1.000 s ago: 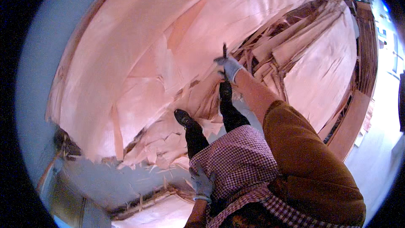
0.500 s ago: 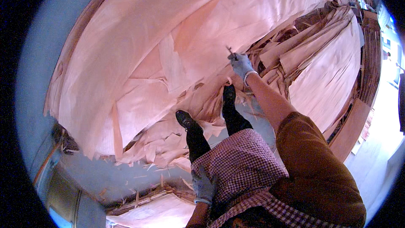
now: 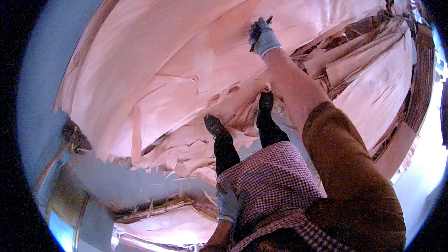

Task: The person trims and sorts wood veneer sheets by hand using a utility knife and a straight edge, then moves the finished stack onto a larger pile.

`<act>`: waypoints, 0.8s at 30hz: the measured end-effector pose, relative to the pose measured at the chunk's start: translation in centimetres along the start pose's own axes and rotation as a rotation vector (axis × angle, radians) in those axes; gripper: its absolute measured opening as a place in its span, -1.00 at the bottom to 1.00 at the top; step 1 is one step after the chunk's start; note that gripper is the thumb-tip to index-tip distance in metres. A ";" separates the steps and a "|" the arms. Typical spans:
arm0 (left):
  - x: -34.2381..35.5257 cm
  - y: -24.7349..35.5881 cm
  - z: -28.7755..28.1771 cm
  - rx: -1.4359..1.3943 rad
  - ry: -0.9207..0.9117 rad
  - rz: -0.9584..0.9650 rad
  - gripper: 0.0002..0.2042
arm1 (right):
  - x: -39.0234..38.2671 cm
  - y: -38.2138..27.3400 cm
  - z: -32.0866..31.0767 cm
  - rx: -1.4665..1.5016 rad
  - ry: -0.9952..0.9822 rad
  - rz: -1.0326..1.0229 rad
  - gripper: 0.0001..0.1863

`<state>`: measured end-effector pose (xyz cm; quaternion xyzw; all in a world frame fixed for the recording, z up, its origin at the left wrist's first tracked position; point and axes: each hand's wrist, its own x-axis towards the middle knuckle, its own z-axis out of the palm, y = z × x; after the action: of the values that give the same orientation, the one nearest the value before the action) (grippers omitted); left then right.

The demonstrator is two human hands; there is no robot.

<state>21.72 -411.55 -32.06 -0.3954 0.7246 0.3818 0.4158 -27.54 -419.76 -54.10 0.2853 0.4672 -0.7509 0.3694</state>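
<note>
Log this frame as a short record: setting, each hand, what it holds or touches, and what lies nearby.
setting: person standing at a large stack of thin veneer sheets
right hand: gloved, stretched out over the top sheet, gripping a thin dark tool
left hand: gloved, low against the checked garment, holding nothing visible
nearby: torn veneer scraps by the black shoes
</note>
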 end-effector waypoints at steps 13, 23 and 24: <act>-0.2 1.0 -1.1 0.026 0.023 0.005 -0.22 | -2.6 3.4 -3.0 -1.834 -0.277 -1.206 -0.56; -0.5 0.2 0.6 -0.011 0.103 0.045 -0.23 | -4.1 1.5 -2.0 -2.254 -0.431 -0.799 -0.75; -0.4 0.0 0.6 -0.011 0.110 0.054 -0.22 | -4.2 1.4 -1.7 -2.220 -0.453 -0.800 -0.78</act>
<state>22.06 -410.92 -31.91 -0.3985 0.7545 0.3746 0.3627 -23.88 -417.41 -52.24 -0.4922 0.8394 -0.0334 0.2282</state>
